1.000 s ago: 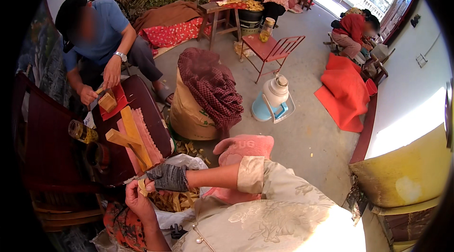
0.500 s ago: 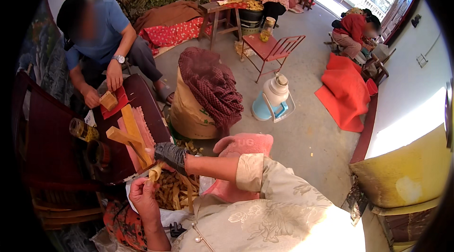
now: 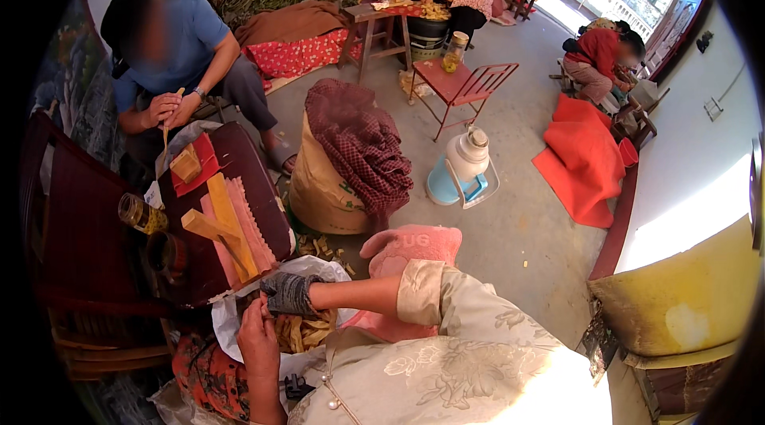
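Note:
My left hand point(image 3: 259, 337) is bare, its fingers pinched together just below the front edge of the dark red table point(image 3: 171, 222); what they hold, if anything, is hidden. My right hand point(image 3: 288, 293) wears a dark grey fingerless glove or cuff and meets the left one, fingers curled in. Anything between the two hands is too small to make out. Under them, a white plastic bag point(image 3: 335, 272) holds yellowish-brown dried strips point(image 3: 307, 333). Just beyond the hands, a wooden stand with a slanting arm point(image 3: 227, 226) lies on a pink cloth point(image 3: 259, 230).
A co-worker point(image 3: 171, 50) sits across the table, near a wooden block point(image 3: 187, 163) on red cloth. A glass jar point(image 3: 142, 214) and a dark bowl point(image 3: 166, 256) stand at the left. Further off are a full sack point(image 3: 319, 186), a thermos point(image 3: 464, 166) and a red chair point(image 3: 454, 86).
My left hand has moved slightly up and right, and the pale yellow strip it held no longer shows. My right hand has drawn back from the wooden stand to meet it. The co-worker has raised both hands.

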Motion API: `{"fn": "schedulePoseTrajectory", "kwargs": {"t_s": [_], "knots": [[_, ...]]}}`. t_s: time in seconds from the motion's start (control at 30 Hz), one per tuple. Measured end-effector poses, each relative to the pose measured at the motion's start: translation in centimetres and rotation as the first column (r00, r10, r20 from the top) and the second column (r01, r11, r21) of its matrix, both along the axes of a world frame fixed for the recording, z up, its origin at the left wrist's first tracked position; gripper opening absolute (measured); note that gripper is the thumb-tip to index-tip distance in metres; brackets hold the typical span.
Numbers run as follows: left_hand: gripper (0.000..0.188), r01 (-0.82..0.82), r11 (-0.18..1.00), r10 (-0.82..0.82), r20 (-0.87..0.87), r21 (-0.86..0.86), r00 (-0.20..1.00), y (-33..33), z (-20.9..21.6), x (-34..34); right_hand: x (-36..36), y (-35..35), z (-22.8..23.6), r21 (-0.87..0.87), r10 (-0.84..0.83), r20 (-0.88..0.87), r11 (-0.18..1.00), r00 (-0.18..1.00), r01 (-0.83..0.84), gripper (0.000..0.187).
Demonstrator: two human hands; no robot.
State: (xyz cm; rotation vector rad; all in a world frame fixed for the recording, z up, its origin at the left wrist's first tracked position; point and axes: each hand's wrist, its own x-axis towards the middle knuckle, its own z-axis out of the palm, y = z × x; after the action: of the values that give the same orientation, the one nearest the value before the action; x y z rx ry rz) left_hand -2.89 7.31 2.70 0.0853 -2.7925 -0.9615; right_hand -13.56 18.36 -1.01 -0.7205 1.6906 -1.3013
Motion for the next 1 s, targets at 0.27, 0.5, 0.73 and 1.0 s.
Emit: {"fn": "schedulePoseTrajectory", "kwargs": {"t_s": [0.27, 0.5, 0.73, 1.0], "knots": [[0.025, 0.047, 0.946, -0.105, -0.166, -0.319, 0.980, -3.4, -2.8, 0.3, 0.4, -0.1, 0.8, 0.164, 0.248, -0.272, 0.964, 0.930, -0.210, 0.038], [0.013, 0.081, 0.898, -0.235, -0.316, -0.432, 0.919, -8.9, -7.2, 0.7, 3.3, -2.2, 0.5, -0.085, 0.055, -0.492, 0.990, 0.869, -0.111, 0.034], [0.014, -0.099, 0.448, 0.002, 0.110, 0.889, 0.994, -6.9, -5.0, -2.0, -1.7, -1.4, 0.1, -0.027, -0.258, -0.143, 0.966, 0.956, 0.256, 0.023], [0.015, -0.187, 0.485, 0.145, 0.133, 0.854, 0.981, -7.7, -4.4, -5.3, -5.3, -3.2, -0.6, 0.035, -0.366, -0.146, 0.926, 0.919, 0.375, 0.029]]}}
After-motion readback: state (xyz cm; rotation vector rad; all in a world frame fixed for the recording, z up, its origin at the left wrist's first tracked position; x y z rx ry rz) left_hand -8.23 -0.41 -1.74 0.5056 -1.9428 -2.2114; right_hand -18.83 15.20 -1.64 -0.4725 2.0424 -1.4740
